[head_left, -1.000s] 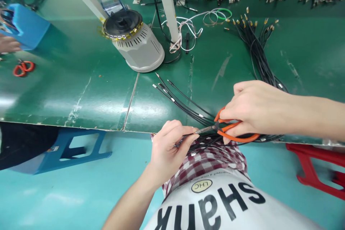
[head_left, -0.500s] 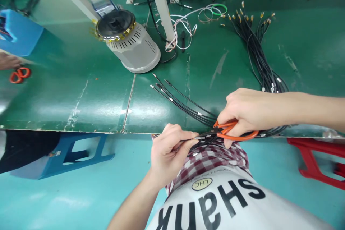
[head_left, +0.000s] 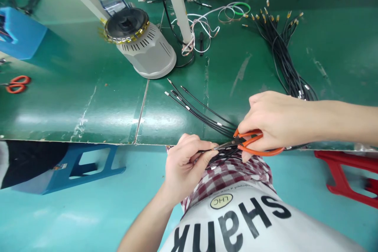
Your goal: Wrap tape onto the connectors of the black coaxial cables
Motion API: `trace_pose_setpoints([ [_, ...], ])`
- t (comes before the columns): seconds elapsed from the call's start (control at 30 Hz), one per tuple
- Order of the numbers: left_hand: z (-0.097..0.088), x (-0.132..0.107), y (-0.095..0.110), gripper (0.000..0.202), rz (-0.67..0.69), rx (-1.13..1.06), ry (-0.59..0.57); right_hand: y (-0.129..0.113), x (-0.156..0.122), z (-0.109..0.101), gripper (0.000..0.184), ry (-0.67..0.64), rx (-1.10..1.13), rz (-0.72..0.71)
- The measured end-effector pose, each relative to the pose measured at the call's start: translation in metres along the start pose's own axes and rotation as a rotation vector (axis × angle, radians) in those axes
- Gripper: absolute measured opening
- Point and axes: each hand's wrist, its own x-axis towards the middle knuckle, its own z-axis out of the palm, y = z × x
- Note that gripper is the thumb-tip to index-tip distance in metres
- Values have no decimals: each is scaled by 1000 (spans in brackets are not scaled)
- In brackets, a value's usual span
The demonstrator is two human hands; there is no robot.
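My right hand (head_left: 262,122) is closed around the orange handles of a pair of scissors (head_left: 261,151) at the table's front edge. Their blades point left and reach my left hand (head_left: 189,159), whose thumb and forefinger pinch a thin black cable at the blade tips. The pinched end is mostly hidden by the fingers. Beneath the scissors, a bunch of black cables (head_left: 206,114) lies across the edge, some ends fanned out on the green table and others over the checked cloth on my lap. Small white tags sit on several of them.
A grey machine with a black disc top (head_left: 147,47) stands left of centre. Behind my right hand lies another black cable bundle (head_left: 283,55). White wires (head_left: 203,27) loop near a table leg. Orange-handled scissors (head_left: 17,84) and a blue bin (head_left: 23,33) are at left, a red stool (head_left: 339,169) at right.
The scissors' blades have come slightly further left along my left fingertips, and my right hand has shifted a little. At far left, another person's hand has left the orange-handled scissors.
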Motion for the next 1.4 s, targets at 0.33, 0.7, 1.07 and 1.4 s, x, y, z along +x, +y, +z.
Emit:
trace_pose_setpoints([
  [0.33,2,-2,1,15,-23,-50,4,5,2,4,55,-94,105,20],
  [0.7,4,-3,-3,9,-26,-26,43,-9,3,3,50,17,-102,-26],
  [1.07,12,-9,-11,10,-15,-32,69,-4,7,13,49,-40,-33,-32],
  [1.4,4,-6,-5,8,-26,-1,16,-1,5,8,56,-65,84,28],
])
